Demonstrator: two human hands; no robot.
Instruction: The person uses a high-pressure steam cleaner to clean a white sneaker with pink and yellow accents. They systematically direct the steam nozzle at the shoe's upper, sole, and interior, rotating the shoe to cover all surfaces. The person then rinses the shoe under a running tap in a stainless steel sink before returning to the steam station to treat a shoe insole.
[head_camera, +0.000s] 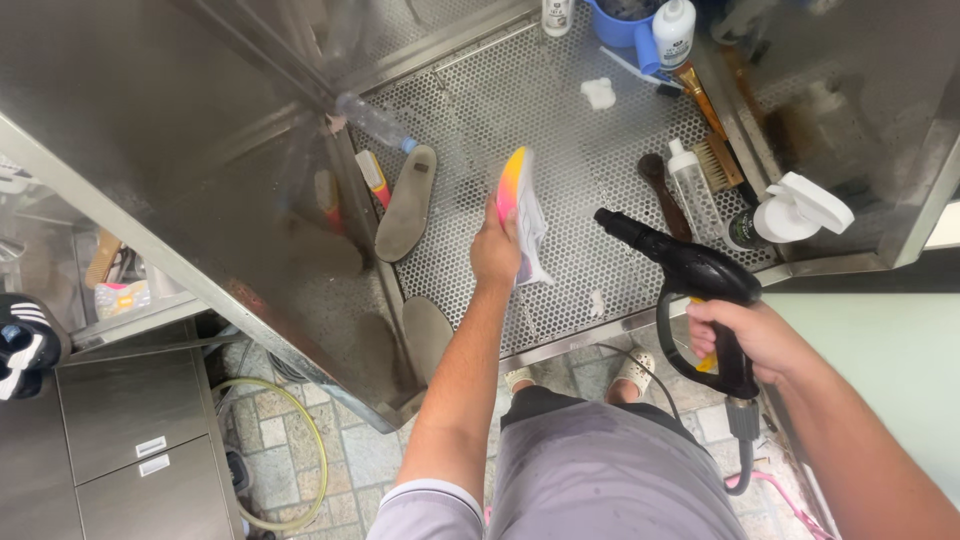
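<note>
From the head view, the person stands at a perforated stainless-steel wash tray (560, 130). The left hand (494, 252) is closed around a white shoe with a pink and yellow sole (520, 205), held on edge above the middle of the tray. The right hand (745, 335) is clenched on the handle of a black pressure spray gun with a yellow trigger (690, 275), at the near right edge of the tray, its nozzle angled toward the shoe.

On the tray, left of the shoe, a grey foam insole (407, 205) lies flat, and a second grey insole (428, 335) rests at the near left corner. A clear plastic bottle (375, 122) lies at the far left side. On the right side sit a white trigger spray bottle (795, 212), a clear squeeze bottle (690, 190) and a wooden scrub brush (720, 160). A blue plastic tub (620, 25) stands at the far edge.
</note>
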